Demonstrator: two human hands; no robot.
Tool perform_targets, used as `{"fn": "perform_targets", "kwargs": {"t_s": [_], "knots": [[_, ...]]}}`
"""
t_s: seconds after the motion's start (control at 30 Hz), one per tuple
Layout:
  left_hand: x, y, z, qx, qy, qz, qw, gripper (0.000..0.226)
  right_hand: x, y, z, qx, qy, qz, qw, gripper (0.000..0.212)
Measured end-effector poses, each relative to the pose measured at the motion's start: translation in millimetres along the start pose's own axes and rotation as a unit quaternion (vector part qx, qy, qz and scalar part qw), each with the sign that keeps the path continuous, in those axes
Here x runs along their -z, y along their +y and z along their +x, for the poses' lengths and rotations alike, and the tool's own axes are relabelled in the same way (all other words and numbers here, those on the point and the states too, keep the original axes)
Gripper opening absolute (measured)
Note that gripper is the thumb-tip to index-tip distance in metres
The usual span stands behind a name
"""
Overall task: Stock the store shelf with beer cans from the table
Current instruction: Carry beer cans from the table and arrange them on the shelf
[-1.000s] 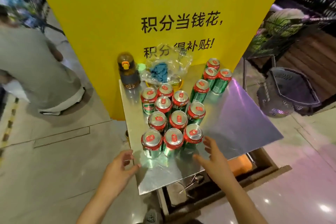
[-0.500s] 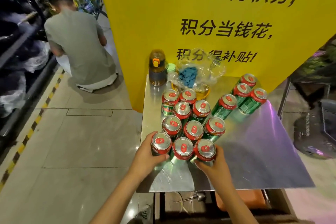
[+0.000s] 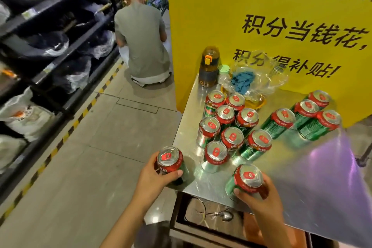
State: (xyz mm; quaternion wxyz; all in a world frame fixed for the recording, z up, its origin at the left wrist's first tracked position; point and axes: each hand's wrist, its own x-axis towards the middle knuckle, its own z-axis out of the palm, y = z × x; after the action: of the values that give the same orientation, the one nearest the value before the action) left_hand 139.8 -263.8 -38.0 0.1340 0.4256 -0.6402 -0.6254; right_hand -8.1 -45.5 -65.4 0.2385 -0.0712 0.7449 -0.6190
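Now each hand's fingers curl round one can: left hand (image 3: pixel 150 177) on left can (image 3: pixel 170 162), right hand (image 3: pixel 261 197) on right can (image 3: pixel 246 180).

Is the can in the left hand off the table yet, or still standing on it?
Off the table. The left hand grips the can beyond the table edge, over the floor.

The right half of the table (image 3: pixel 322 177) lies bare, open from its front edge. A tight cluster of cans (image 3: pixel 227 125) fills the left middle, four more cans (image 3: pixel 302 119) stand toward the back edge (a gap runs between the groups). A bottle (image 3: pixel 209 66) and plastic bag (image 3: pixel 253 74) block the back left corner against the yellow sign (image 3: pixel 221 16).
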Motion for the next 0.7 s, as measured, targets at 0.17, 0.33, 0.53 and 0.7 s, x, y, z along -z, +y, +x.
{"fn": "perform_targets", "kwargs": {"t_s": [0.17, 0.33, 0.53, 0.7], "knots": [[17.9, 6.4, -43.5, 0.007, 0.060, -0.094, 0.994, 0.056, -8.5, -18.5, -23.8, -0.005, -0.090, 0.042, 0.995, 0.081], [59.9, 13.2, -75.4, 0.016, 0.127, -0.186, 0.974, 0.069, -67.5, -66.9, -38.7, -0.016, -0.221, 0.077, 0.972, 0.090], [163.1, 10.0, -108.6, -0.006, 0.211, -0.189, 0.959, 0.072, -179.3, -99.4, -70.8, 0.010, -0.304, 0.067, 0.950, 0.093], [260.7, -11.8, -154.0, -0.006, 0.302, -0.184, 0.935, 0.076, -281.4, -111.0, -107.9, 0.019, -0.389, 0.027, 0.921, 0.102]]}}
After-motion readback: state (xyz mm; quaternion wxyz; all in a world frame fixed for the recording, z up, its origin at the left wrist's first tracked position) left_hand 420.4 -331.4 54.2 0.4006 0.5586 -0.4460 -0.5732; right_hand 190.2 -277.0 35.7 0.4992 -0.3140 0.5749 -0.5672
